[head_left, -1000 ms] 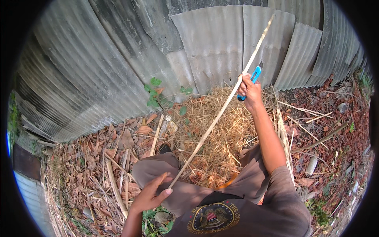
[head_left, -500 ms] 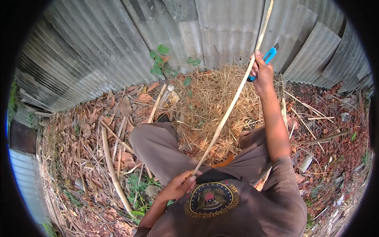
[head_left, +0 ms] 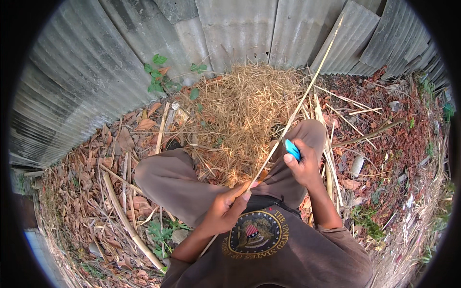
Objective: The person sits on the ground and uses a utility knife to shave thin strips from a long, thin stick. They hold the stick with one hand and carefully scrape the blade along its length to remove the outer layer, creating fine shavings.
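Note:
A long, thin, pale strip, which looks like bamboo, runs slantwise from beside my waist up to the metal wall at the far right. My left hand pinches it low down, close to my shirt, and its lower end passes under my left wrist. In my right hand is a blue box cutter, gripped by the handle. Its blade end lies against or just beside the strip, about midway along; contact is hard to make out. Between my bent knees lies a heap of dry shavings.
A corrugated metal fence rises just beyond the heap. Dry leaves and a thick bamboo pole lie to the left. Split strips and a pale cylindrical object lie at the right. A small green plant grows by the fence.
My right hand with the box cutter has come down from the strip's far part toward my right knee. My left hand has moved up slightly, and the strip now extends below it. The view has shifted right.

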Tool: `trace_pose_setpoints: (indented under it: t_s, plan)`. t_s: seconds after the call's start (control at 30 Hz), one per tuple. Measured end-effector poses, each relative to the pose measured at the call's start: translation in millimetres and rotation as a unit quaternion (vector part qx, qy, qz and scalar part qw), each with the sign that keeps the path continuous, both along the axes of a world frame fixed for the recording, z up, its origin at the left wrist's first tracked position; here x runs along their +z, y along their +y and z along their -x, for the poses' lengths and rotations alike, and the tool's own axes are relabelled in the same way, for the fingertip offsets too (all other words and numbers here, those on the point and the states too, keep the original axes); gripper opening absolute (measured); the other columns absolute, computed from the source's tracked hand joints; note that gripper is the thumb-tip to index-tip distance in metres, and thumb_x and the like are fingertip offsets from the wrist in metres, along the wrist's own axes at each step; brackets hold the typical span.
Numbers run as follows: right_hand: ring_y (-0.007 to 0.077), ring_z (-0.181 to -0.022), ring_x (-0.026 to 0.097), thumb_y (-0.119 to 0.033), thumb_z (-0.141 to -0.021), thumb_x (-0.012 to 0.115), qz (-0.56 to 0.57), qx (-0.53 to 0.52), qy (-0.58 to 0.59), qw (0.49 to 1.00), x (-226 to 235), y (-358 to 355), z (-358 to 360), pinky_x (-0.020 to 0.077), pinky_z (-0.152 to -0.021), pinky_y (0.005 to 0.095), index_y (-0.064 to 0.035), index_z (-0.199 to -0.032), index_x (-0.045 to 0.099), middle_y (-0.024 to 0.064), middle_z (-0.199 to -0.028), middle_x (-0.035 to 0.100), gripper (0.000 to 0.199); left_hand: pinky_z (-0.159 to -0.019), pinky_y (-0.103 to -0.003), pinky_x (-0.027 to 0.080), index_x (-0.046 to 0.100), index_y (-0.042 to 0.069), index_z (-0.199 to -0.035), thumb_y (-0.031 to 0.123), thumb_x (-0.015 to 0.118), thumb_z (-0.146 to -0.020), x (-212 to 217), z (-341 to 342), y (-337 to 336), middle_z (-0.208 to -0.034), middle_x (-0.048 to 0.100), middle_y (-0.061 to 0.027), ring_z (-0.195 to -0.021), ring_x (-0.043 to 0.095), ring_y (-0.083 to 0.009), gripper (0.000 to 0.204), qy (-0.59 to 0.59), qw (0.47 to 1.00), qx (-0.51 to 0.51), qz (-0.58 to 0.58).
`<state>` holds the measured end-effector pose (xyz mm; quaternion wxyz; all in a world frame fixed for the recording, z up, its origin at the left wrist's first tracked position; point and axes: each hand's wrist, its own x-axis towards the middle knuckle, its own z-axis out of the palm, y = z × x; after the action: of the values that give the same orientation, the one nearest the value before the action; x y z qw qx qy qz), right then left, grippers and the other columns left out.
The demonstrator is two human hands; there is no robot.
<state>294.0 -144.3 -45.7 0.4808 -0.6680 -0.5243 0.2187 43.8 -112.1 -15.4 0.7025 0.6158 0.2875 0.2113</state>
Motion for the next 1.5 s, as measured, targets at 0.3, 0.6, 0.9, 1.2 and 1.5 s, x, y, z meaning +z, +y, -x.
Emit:
trace_pose_setpoints:
  t_s: [0.3,0.6,0.9,1.2,1.5]
  plan:
    - [0.0343,-0.05,0.058,-0.067,-0.075,0.061,0.118,0.08,-0.27,0.952,4,-3,55,0.0443,-0.049,0.0439,-0.0046,-0.063,0.057,0.0138,-0.051,0.053,0.063,-0.05,-0.018,0.027,0.053,0.0,-0.128,0.017,0.047,-0.1,-19,20,-28,-0.064,0.039,0.0084,-0.056,0.034,0.0001,0.034,0.024,0.986,0.124,0.112]
    - [0.0292,-0.039,0.056,-0.076,-0.074,0.052,0.044,0.147,-0.322,0.934,-22,16,76,0.0435,-0.039,0.0385,-0.0056,-0.059,0.062,0.0118,-0.041,0.049,0.073,-0.047,-0.019,0.026,0.053,-0.002,-0.125,0.02,0.047,-0.1,-24,44,-45,-0.058,0.037,0.0074,-0.05,0.03,-0.001,0.035,0.064,0.972,0.185,0.129]
    - [0.0253,-0.037,0.052,-0.076,-0.064,0.062,-0.091,0.142,-0.387,0.906,-41,52,47,0.0402,-0.04,0.0367,-0.0085,-0.05,0.053,0.0062,-0.042,0.048,0.069,-0.047,-0.019,0.027,0.052,-0.003,-0.124,0.017,0.046,-0.1,-26,47,-50,-0.059,0.037,0.0078,-0.051,0.031,-0.0011,0.032,0.088,0.977,0.175,0.084]
    - [0.0248,-0.037,0.052,-0.084,-0.065,0.05,-0.087,0.196,-0.458,0.863,-43,90,26,0.0418,-0.04,0.0362,-0.0107,-0.052,0.056,0.0066,-0.04,0.047,0.075,-0.048,-0.018,0.027,0.053,0.0,-0.125,0.015,0.044,-0.1,-29,50,-45,-0.06,0.038,0.0084,-0.053,0.032,0.0,0.031,0.113,0.981,0.157,0.002]
    - [0.0241,-0.042,0.053,-0.082,-0.072,0.045,0.063,0.182,-0.376,0.907,-42,83,41,0.0403,-0.046,0.036,-0.01,-0.051,0.052,0.0077,-0.044,0.049,0.076,-0.051,-0.02,0.028,0.055,0.0,-0.123,0.013,0.044,-0.1,-27,51,-40,-0.063,0.035,0.0081,-0.057,0.033,-0.0015,0.029,0.129,0.977,0.171,-0.02]
